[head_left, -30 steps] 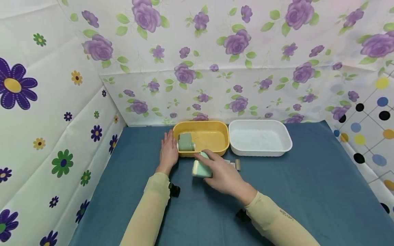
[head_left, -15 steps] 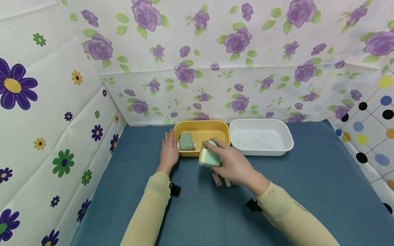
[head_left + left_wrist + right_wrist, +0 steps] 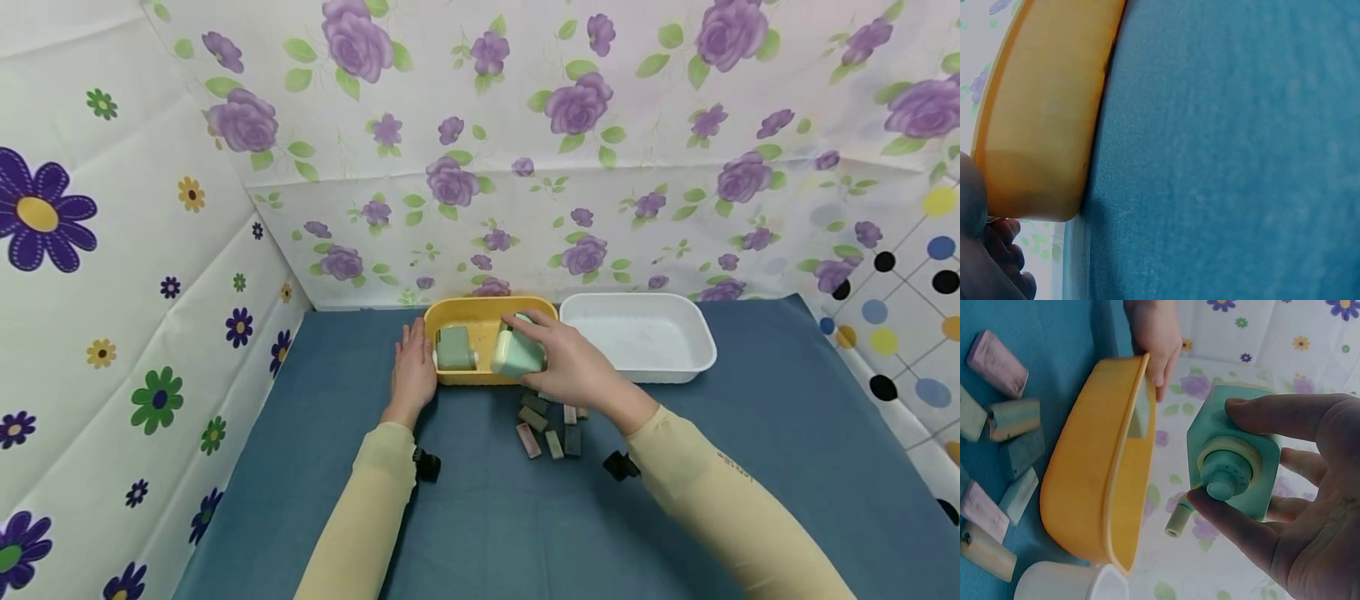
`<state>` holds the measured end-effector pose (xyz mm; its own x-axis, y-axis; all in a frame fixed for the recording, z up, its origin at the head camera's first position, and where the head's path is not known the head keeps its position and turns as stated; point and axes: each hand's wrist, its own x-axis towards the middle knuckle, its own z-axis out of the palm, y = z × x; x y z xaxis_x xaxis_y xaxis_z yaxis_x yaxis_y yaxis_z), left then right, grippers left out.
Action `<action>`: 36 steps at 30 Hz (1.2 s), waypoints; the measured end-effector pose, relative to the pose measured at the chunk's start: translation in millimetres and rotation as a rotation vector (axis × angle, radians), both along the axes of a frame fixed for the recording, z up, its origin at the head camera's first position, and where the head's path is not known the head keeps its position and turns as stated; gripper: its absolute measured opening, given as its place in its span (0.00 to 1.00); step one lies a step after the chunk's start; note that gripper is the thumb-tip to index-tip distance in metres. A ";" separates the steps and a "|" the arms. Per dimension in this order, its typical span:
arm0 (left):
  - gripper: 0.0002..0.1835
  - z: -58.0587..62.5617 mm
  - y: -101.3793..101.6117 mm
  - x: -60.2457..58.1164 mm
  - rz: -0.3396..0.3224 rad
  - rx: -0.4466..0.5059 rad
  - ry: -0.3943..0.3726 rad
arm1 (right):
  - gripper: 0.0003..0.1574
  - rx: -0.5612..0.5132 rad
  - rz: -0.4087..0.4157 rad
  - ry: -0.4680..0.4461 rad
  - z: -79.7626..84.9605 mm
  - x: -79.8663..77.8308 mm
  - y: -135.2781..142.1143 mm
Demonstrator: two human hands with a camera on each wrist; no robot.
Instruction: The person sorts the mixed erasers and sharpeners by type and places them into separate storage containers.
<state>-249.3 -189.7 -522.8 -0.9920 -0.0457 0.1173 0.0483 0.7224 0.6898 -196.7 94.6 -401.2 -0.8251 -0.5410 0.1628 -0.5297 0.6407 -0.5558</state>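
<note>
Over the yellow tray (image 3: 480,310), my right hand (image 3: 573,358) grips a mint-green boxy thing (image 3: 517,350) between thumb and fingers. Its round knob with a cream ring and a small stubby tube show in the right wrist view. A similar grey-green boxy thing (image 3: 453,348) lies in the tray's left end. My left hand (image 3: 412,371) rests against that end of the tray, its fingers straight along the outside wall. In the left wrist view the thumb (image 3: 972,197) is at the tray's rim, other fingers beyond its end.
Several small worn blocks (image 3: 534,418), in pink, green and dark tones, lie on the blue cloth (image 3: 480,508) in front of the tray. A white tray (image 3: 637,333) stands directly right of the yellow one. Patterned cloth walls (image 3: 495,167) rise behind.
My right hand has carried the mint-green boxy thing back and slightly right, from the cloth in front to over the yellow tray, uncovering the small blocks. The left hand stays at the tray.
</note>
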 end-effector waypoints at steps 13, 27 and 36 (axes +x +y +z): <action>0.30 -2.5 -0.1 -0.9 -0.002 -0.005 -0.003 | 0.57 0.062 -0.026 -0.059 -12.3 -31.2 -3.7; 0.30 -2.2 0.1 1.3 -0.001 -0.001 -0.005 | 0.57 0.157 0.003 -0.057 -24.9 -56.8 -16.1; 0.30 0.2 1.0 1.2 0.007 -0.003 0.005 | 0.55 0.198 0.001 -0.111 -35.9 -70.7 -21.8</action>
